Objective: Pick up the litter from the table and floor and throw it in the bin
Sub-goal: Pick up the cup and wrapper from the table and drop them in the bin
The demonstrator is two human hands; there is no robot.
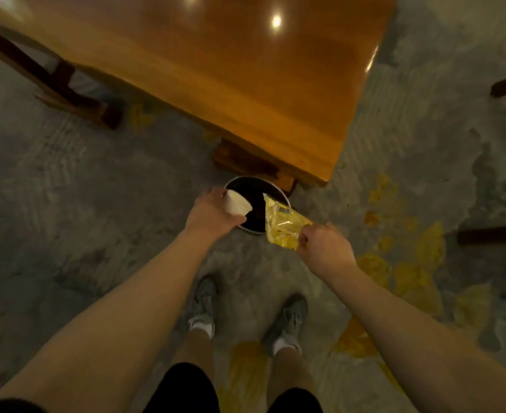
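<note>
Bin mouth open; table corner overhangs its far rim.

1. Left hand grips a white paper cup, tipped on its side above the bin.
2. Right hand pinches a crumpled yellow snack wrapper at its lower edge; the wrapper's top reaches over the bin rim.
3. Bin round, dark inside, pale rim, on the floor just beside the wooden surface's leg.
4. Floor grey, with yellow patches to the right.
5. Grey shoes and white socks below the hands.
</note>
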